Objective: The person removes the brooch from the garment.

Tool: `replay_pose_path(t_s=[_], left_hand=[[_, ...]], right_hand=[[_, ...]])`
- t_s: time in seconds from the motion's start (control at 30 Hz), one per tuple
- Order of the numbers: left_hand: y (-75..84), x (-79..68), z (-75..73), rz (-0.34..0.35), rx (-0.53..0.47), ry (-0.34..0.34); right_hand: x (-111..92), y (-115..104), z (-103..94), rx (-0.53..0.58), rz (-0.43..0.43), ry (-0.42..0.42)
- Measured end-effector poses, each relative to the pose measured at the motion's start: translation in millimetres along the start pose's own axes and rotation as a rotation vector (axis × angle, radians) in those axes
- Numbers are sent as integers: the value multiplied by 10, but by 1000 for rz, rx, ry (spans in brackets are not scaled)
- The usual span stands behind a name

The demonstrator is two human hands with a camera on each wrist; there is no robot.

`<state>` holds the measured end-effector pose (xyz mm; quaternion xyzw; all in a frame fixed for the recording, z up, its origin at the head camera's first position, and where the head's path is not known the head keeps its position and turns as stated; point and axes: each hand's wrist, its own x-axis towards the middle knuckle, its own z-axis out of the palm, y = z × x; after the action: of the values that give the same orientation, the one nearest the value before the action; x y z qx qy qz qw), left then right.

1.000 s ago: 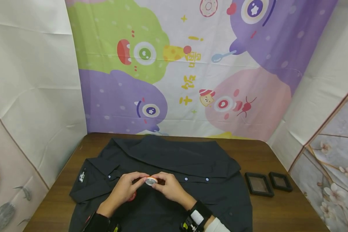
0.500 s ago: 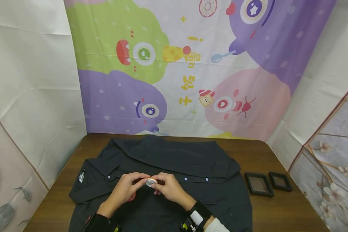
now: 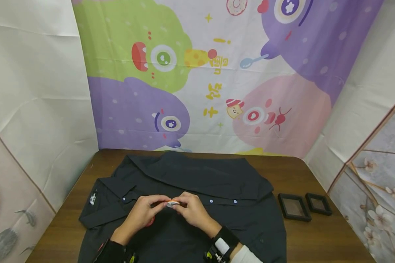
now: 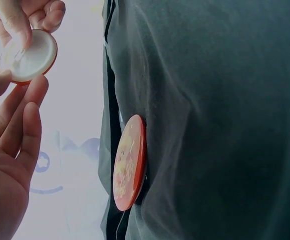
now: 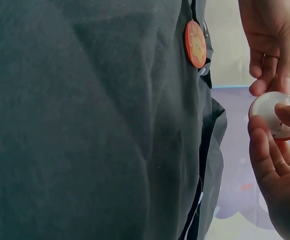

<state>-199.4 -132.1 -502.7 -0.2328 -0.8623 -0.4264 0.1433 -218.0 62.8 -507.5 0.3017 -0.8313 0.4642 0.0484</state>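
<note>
Black cloth, a shirt (image 3: pixel 194 179), is spread over a brown table (image 3: pixel 62 223), and a round, white-backed badge (image 4: pixel 41 57) is held just above its middle. The left hand (image 3: pixel 143 211) pinches the badge's left edge between thumb and fingers; the right hand (image 3: pixel 195 213) pinches the right edge, its thumb laid on the back. A red badge (image 4: pixel 130 165) sits on the shirt, near the left hand. The step seems to be handling the pin (image 4: pixel 19 56) on the back; it would go best with the left hand steadying the rim, the right thumb easing the pin, and fingertips kept off its point. That thumb covers part of the back, so whether the pin is fastened cannot be told. The held badge's front faces away in both wrist views. Whether the red badge is attached or merely lying there is unclear.
</note>
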Motion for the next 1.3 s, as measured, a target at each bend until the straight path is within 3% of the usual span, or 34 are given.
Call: replay_pose_path(t_s=[0.57, 0.87, 1.03, 1.3], left_hand=[[-28, -9, 33, 3, 17, -48], [-41, 28, 27, -25, 29, -50], [-30, 44, 20, -3, 52, -44], [-27, 29, -9, -40, 55, -85]], right_hand=[[-28, 0, 52, -111, -57, 63], [-31, 17, 34, -135, -59, 29], [-17, 5, 25, -178, -54, 24], [-6, -9, 38, -197, -49, -5]])
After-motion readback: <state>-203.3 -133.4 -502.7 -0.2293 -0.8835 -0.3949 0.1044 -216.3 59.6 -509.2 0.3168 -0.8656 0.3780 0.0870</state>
